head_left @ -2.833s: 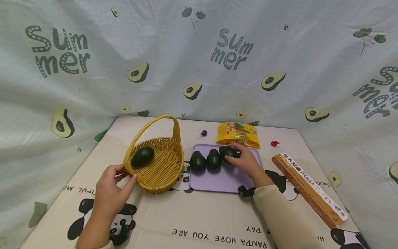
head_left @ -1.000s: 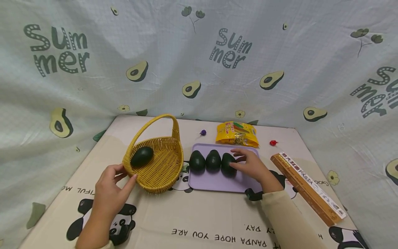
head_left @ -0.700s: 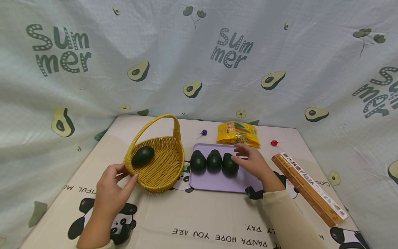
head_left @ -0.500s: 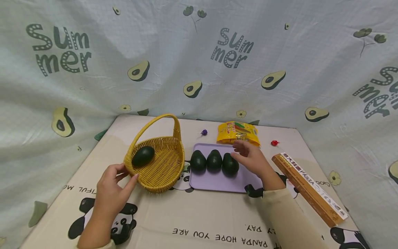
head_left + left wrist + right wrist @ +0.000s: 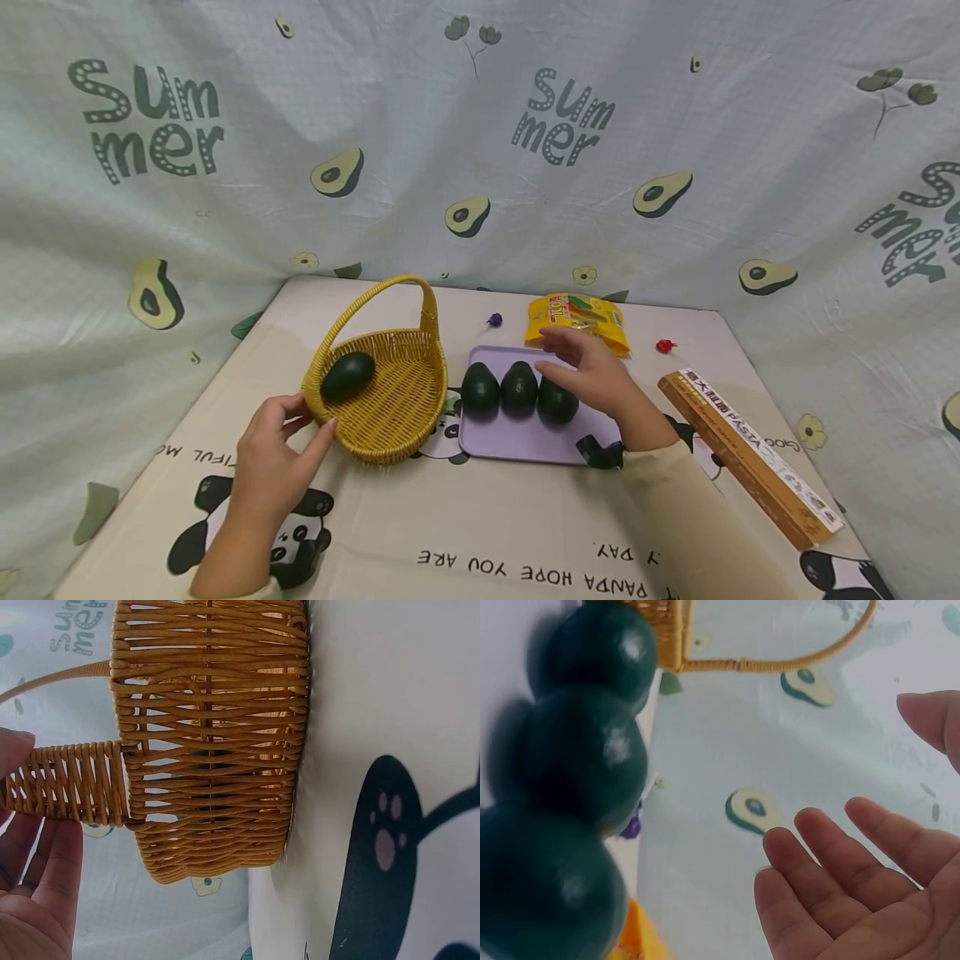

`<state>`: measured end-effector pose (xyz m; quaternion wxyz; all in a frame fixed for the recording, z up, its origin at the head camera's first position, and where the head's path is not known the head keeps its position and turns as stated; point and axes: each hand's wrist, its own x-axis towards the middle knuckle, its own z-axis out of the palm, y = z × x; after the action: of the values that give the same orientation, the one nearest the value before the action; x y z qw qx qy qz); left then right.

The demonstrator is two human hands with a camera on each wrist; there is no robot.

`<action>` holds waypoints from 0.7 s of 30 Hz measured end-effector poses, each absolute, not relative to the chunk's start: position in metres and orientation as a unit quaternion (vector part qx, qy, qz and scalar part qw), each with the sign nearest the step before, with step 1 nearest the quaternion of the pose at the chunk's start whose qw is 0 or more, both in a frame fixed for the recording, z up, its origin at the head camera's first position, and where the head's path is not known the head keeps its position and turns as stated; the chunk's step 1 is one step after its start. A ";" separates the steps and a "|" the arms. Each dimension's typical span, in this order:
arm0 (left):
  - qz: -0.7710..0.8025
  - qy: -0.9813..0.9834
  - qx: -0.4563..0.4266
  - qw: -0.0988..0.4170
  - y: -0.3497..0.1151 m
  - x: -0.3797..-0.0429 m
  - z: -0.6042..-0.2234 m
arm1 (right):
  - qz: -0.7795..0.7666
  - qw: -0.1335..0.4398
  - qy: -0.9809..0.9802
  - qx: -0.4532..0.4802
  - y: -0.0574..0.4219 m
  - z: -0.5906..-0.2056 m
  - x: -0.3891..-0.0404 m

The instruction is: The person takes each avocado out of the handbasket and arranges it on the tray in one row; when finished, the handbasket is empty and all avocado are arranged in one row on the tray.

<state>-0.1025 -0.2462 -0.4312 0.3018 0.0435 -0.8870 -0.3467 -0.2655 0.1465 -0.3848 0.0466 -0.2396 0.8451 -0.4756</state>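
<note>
In the head view my left hand [image 5: 273,454] holds the yellow wicker basket [image 5: 386,417] at its near left side. The left wrist view shows the thumb and fingers on either side of the woven handle's lower part [image 5: 71,784]. One dark green avocado [image 5: 348,377] lies inside the basket, against its left wall. Three more stand in a row on a lilac tray [image 5: 510,448]: the left avocado [image 5: 480,390], the middle avocado [image 5: 519,389] and the right avocado [image 5: 558,405]. My right hand [image 5: 592,375] hovers over the right one, fingers spread and palm bare in the right wrist view.
Behind the tray lies a yellow snack bag [image 5: 577,317]. A small purple wrapped candy [image 5: 494,320] and a red one [image 5: 664,346] lie to either side of the bag. A long pasta box [image 5: 750,458] slants at the right, and a printed curtain [image 5: 420,108] hangs behind.
My right hand has set the third avocado down at the row's right end and let go. It then rose and shifted slightly left. The left hand keeps its hold on the basket.
</note>
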 end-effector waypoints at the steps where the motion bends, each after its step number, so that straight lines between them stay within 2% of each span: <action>1: -0.347 -0.887 0.044 0.302 -0.246 -0.102 -0.431 | -0.477 0.048 0.842 -0.246 0.144 -0.383 -0.266; 21: -0.343 -0.885 0.032 0.314 -0.247 -0.102 -0.432 | -0.407 0.076 0.840 -0.351 0.089 -0.365 -0.266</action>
<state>-0.1020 -0.2470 -0.4322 0.3144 0.0318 -0.8847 -0.3428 -0.2663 0.0886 -0.3647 0.0764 -0.3508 0.8397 -0.4073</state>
